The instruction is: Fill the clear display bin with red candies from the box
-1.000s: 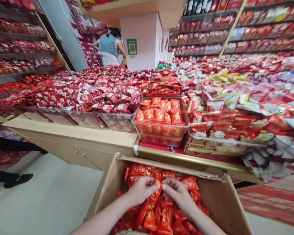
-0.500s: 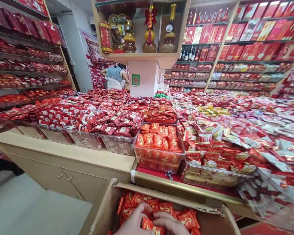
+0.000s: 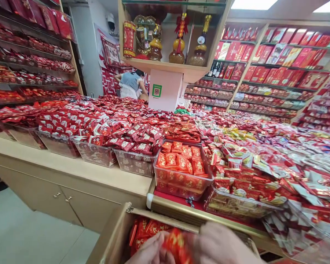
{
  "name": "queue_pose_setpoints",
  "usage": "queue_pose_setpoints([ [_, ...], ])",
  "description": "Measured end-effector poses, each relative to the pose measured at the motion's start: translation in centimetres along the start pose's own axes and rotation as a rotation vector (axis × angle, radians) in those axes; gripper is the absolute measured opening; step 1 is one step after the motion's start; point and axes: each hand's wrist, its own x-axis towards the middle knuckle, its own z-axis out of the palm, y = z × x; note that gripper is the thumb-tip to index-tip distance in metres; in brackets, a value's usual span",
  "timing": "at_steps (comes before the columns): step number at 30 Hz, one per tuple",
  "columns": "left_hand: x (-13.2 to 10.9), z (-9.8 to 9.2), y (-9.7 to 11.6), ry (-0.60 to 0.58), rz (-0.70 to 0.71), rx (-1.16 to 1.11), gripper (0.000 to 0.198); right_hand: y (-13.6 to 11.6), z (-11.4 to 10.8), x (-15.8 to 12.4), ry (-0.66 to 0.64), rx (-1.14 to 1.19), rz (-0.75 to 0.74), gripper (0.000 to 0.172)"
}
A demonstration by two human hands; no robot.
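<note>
Low in the head view, my left hand (image 3: 152,251) is closed on red-and-gold wrapped candy packets (image 3: 177,245), blurred by motion, so I cannot tell how many. Against their right side, my right hand (image 3: 222,244) is curled, its fingers smeared but gripping the packets' end. Both hands are over an open cardboard box (image 3: 112,234). Inside it, more red packets (image 3: 143,229) lie loose, partly hidden by my hands. Just beyond the box, a clear plastic bin (image 3: 181,183) holds neat rows of similar red packets.
Clear bins of dark red packets (image 3: 134,161) line the wooden counter (image 3: 99,179) on the left. A bin of durian packets (image 3: 242,205) is on the right. A pillar (image 3: 165,99) carries a display cabinet. Stocked shelves surround the counter, and a person (image 3: 130,84) is bent over behind it.
My right hand has moved right and up, blurring, and is now a curled shape. The packets have been raised between my hands. The view has shifted slightly.
</note>
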Motion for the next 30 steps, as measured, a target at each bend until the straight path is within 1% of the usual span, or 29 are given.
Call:
queue_pose_setpoints([
  [1,0.1,0.0,0.1,0.017,0.000,-0.006,0.045,1.5,-2.1,1.1,0.016,-0.098,0.034,0.027],
  [2,0.3,-0.1,0.1,0.026,0.000,0.008,0.043,3.1,-3.9,2.3,0.092,-0.200,0.050,0.029],
  [3,0.5,-0.3,0.1,0.031,0.002,0.036,0.041,4.9,-5.5,3.4,0.134,-0.292,0.109,0.030],
  [5,0.8,-0.7,-0.1,0.040,0.024,0.111,0.039,8.7,-7.3,5.7,0.115,-0.436,0.308,0.028],
  [6,1.0,-1.0,-0.4,0.035,0.034,0.154,0.039,10.6,-7.6,6.7,0.071,-0.500,0.399,0.028],
  [7,1.2,-1.4,-0.7,0.024,0.040,0.200,0.040,12.2,-7.5,7.6,-0.002,-0.554,0.457,0.028],
  [9,1.5,-2.0,-1.4,-0.018,0.037,0.295,0.043,14.7,-6.7,9.0,-0.150,-0.626,0.507,0.024],
  [11,1.8,-2.7,-2.2,-0.051,0.002,0.376,0.047,16.1,-5.5,9.8,-0.234,-0.654,0.518,0.019],
  [13,1.9,-3.1,-2.7,-0.066,-0.046,0.435,0.052,16.6,-4.4,10.0,-0.257,-0.662,0.530,0.017],
  [15,1.9,-3.1,-2.9,-0.061,-0.082,0.476,0.056,16.7,-3.7,9.9,-0.279,-0.673,0.546,0.019],
  [20,1.3,-2.2,-2.7,-0.031,-0.109,0.562,0.055,16.6,-2.6,9.7,-0.332,-0.675,0.574,0.023],
  [23,1.2,-2.2,-2.9,-0.037,-0.132,0.595,0.055,17.1,-2.3,9.9,-0.344,-0.663,0.611,0.023],
  [25,1.4,-2.8,-3.2,-0.018,-0.117,0.676,0.051,17.3,-2.7,10.2,-0.345,-0.647,0.653,0.023],
  [27,1.5,-3.7,-3.6,0.043,-0.061,0.844,0.040,16.7,-3.7,10.6,-0.335,-0.635,0.695,0.022],
  [29,1.7,-4.6,-3.9,0.112,0.010,1.054,0.024,14.8,-5.1,10.8,-0.296,-0.649,0.714,0.020],
  [30,1.7,-4.9,-4.0,0.136,0.033,1.130,0.017,13.1,-5.7,10.6,-0.253,-0.618,0.703,0.019],
])
